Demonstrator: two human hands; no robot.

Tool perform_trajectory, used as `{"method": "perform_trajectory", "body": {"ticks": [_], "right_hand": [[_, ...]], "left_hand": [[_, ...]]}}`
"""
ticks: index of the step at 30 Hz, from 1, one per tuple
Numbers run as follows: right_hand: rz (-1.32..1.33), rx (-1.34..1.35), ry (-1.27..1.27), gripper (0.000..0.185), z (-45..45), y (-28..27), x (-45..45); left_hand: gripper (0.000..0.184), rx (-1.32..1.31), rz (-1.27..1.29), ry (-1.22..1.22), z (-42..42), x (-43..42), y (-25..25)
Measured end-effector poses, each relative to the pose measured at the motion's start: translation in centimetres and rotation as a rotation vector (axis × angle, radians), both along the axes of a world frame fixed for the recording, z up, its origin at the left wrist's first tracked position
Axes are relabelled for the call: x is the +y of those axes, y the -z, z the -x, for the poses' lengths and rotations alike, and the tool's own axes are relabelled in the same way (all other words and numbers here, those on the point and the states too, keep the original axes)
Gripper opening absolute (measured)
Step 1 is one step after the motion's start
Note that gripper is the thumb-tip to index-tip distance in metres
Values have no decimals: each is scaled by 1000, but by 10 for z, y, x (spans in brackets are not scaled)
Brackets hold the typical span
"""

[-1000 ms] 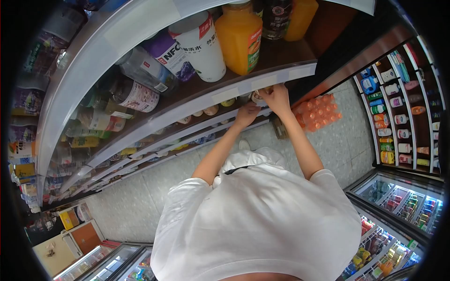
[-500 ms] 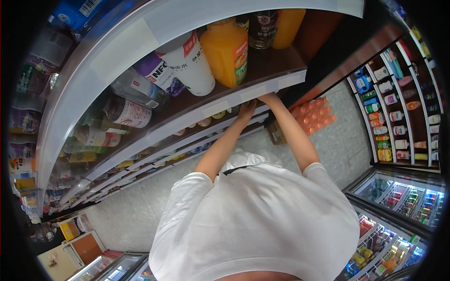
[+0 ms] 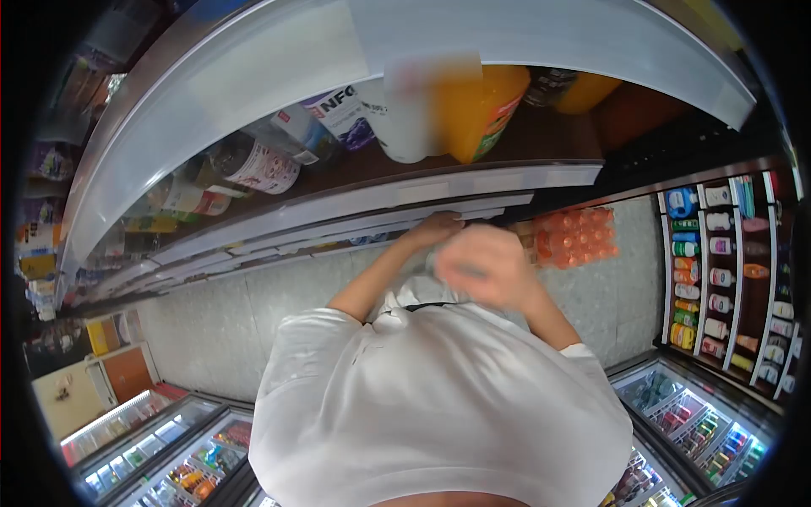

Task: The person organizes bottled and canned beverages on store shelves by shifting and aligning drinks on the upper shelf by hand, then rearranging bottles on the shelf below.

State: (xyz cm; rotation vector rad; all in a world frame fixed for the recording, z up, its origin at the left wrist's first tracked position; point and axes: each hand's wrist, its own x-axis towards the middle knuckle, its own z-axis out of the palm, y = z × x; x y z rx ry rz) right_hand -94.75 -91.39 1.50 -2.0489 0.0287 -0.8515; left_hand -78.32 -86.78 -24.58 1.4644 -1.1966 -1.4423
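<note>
My right hand [image 3: 486,267] is raised in front of the white shirt, away from the shelves. Motion blurs its fingers, which look curled, and I cannot make out anything in them. My left hand [image 3: 437,228] reaches to the edge of a lower shelf [image 3: 397,221], its fingertips against or just under that edge and partly hidden. Above the hands, an upper shelf [image 3: 541,177] bears an orange juice bottle [image 3: 481,114], a white bottle [image 3: 397,127] and a purple-labelled NFC bottle [image 3: 342,118].
A pack of orange-coloured bottles [image 3: 577,238] stands on the tiled floor [image 3: 279,313] right of my hands. Further right is a rack of toiletry bottles [image 3: 718,279]. Glass-door coolers [image 3: 693,422] line the space behind me. A wide shelf edge [image 3: 507,34] juts out overhead.
My right hand has left the shelf edge and come back and up toward me. My left hand stays at the shelves, slightly lower. The camera view has shifted.
</note>
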Motion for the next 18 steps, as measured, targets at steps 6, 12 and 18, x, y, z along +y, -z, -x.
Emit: {"method": "perform_trajectory", "body": {"ticks": [6,12,18], "right_hand": [[-223,-1316,-635,16,-13,-122,44],[-672,-1206,-722,9,-33,-128,107],[-359,-1098,-884,16,-81,-116,146]], "left_hand": [[49,-55,-211,-342,-31,73,-25],[37,18,-281,-497,-61,115,-48],[25,77,-107,-616,-104,163,-45]]}}
